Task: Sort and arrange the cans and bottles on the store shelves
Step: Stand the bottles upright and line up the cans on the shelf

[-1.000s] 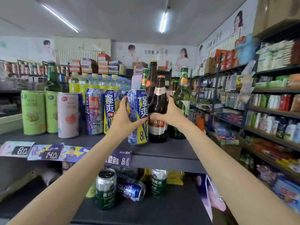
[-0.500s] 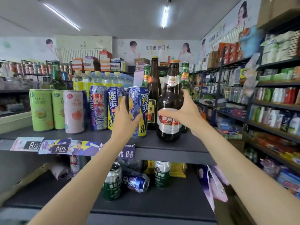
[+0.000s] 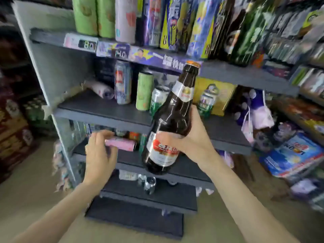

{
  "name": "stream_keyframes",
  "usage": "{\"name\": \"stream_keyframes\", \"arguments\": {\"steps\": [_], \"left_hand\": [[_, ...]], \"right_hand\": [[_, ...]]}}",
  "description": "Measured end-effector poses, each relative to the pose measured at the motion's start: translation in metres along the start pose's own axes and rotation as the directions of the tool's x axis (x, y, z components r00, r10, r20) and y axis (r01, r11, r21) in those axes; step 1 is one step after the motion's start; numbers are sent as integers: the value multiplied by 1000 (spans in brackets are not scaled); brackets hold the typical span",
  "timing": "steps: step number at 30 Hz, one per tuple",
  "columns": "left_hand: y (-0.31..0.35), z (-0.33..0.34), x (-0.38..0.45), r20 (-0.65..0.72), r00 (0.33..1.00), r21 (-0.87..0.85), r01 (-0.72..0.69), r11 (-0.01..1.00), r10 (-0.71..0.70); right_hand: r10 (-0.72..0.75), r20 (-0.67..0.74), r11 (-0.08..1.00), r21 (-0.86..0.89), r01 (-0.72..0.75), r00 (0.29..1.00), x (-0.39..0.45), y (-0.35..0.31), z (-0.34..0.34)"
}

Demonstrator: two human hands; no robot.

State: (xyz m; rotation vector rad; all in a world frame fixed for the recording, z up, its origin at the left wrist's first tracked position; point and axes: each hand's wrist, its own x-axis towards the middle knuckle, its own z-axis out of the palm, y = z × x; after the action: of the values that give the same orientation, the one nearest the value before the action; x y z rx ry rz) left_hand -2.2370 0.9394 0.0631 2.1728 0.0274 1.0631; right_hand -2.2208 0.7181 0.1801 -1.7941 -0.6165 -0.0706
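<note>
A store aisle, shot from head height: right hand (image 3: 191,137) wraps fingers and thumb round the lower body of a brown bottle (image 3: 168,123), centre frame, held in the air in front of the shelves (image 3: 105,109), tilted w/ cap toward upper right. Bottle touches no shelf. Left hand (image 3: 100,151), centre-left, reaches toward a pink can (image 3: 121,144) lying on its side on a lower shelf; fingers loosely bent, tips at or just beside the can's end — motion blur, cannot tell if they grip it.

Handling, as a judgement: bottle looks like glass, capped & probably full, so heavy for one hand, rigid, breakable if it knocks a shelf edge; smooth glass above the label may slip. Best hold is where it is now, round the labelled belly, not the neck. Pink can likely light, rolls easily lying down; take it round the middle.

Top shelf: upright cans, bottles, price tags (image 3: 87,44). Middle shelf: more cans (image 3: 144,91), a yellow box (image 3: 222,95).
</note>
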Motion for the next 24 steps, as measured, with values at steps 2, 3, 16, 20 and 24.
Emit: {"name": "stream_keyframes", "arguments": {"steps": [2, 3, 16, 20, 24], "left_hand": [[-53, 3, -50, 102, 991, 111, 77, 991, -88], [-80, 6, -72, 133, 981, 166, 117, 979, -139], [-407, 188, -352, 456, 819, 393, 167, 904, -350], [-474, 233, -406, 453, 809, 387, 200, 900, -375], [-521, 271, -430, 477, 795, 374, 203, 905, -375]], "right_hand": [[89, 16, 995, -46, -88, 996, -28, 51, 32], [127, 32, 989, -80, -124, 991, -43, 80, 49], [457, 15, 853, -293, -433, 890, -204, 576, 266], [419, 4, 861, -320, -396, 908, -213, 664, 301], [368, -31, 884, -298, -360, 929, -197, 729, 317]]}}
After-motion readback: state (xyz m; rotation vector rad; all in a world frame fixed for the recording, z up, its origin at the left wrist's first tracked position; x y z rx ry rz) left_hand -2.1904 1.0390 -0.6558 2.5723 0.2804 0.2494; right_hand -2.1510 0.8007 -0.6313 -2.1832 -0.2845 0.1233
